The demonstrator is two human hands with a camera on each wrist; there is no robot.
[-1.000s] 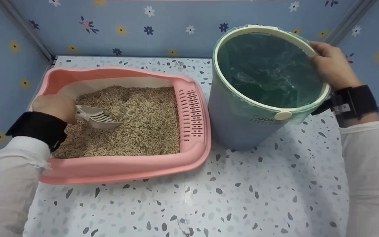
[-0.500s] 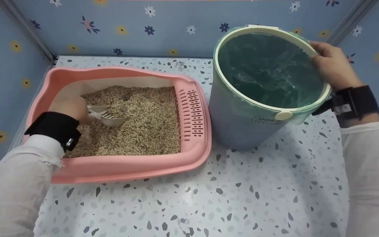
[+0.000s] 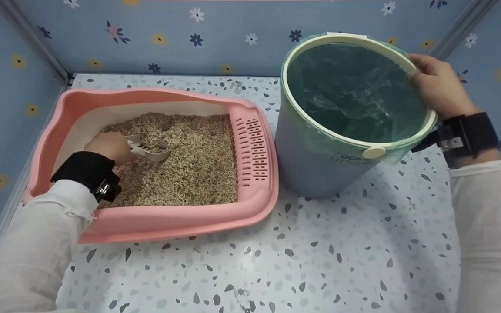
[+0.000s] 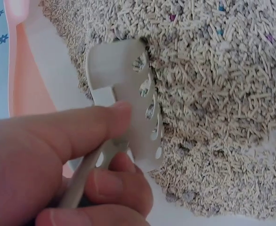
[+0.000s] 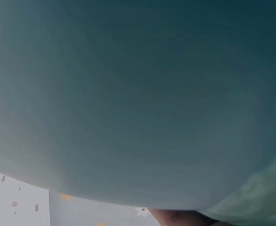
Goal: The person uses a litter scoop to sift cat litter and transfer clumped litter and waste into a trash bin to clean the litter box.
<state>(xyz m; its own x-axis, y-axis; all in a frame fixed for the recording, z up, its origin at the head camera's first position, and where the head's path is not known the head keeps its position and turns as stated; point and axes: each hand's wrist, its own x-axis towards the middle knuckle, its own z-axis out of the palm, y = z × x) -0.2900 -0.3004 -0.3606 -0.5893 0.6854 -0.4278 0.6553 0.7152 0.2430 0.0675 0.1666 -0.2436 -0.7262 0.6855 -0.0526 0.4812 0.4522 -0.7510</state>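
My left hand point(image 3: 109, 148) grips the handle of a slotted beige litter scoop point(image 3: 155, 155). In the left wrist view the scoop point(image 4: 121, 70) has its blade edge down in the pale pellet litter point(image 4: 213, 94), with fingers curled round the handle. That litter fills a pink litter box point(image 3: 168, 217). To the right, my right hand point(image 3: 442, 87) holds the rim of a blue-grey trash can point(image 3: 315, 161), thumb over the inside edge. A green plastic bag point(image 3: 355, 95) lines the can. The right wrist view is mostly filled by the can's side point(image 5: 128, 117), hiding most of that hand.
The box's slotted end panel point(image 3: 252, 150) stands close beside the can. Both sit on a white speckled surface point(image 3: 276, 261). Blue flowered panels point(image 3: 215, 39) rise behind and at both sides.
My left hand has moved right and a little down with the scoop, pushing it further across the litter. The right hand and the trash can have stayed in place.
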